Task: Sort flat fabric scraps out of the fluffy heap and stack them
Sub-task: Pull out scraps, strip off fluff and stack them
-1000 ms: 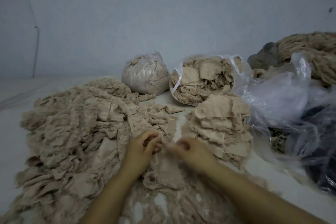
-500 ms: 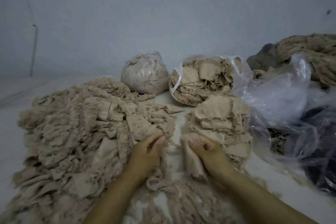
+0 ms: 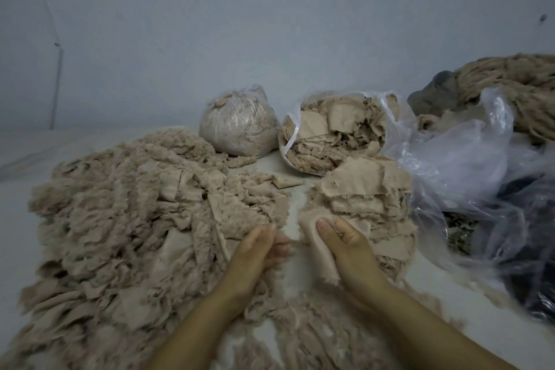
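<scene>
Beige fluff makes up the big fluffy heap [image 3: 120, 219] that covers the left half of the pale surface [image 3: 18, 219], with flat pieces mixed in among the shreds. At its near right edge lies the person's left hand [image 3: 255, 252], its fingers loosely curled with a little fluff at the tips; whether it actually pinches anything cannot be told. Behind the heap, against the pale wall [image 3: 270, 39], stands a tied clear bag [image 3: 238, 125] stuffed with fluff. A single small folded scrap [image 3: 285, 182] lies by itself on the bare surface between the heap and the pile to its right. Just right of the left hand, apart from it, the right hand [image 3: 345, 243] grips a flat fabric scrap [image 3: 315, 246], thumb on top and fingers curled round its far side, so the piece hangs down from the hand to the surface. This hand is right at the near left edge of the stack of flat scraps [image 3: 360, 192], which sits in layers in front of an open plastic bag [image 3: 336, 135] full of more flat pieces. Further right spreads crumpled clear plastic sheeting [image 3: 468, 159] over dark material, and a mound of thick beige yarn-like strands [image 3: 516, 84] rises in the far right corner.
</scene>
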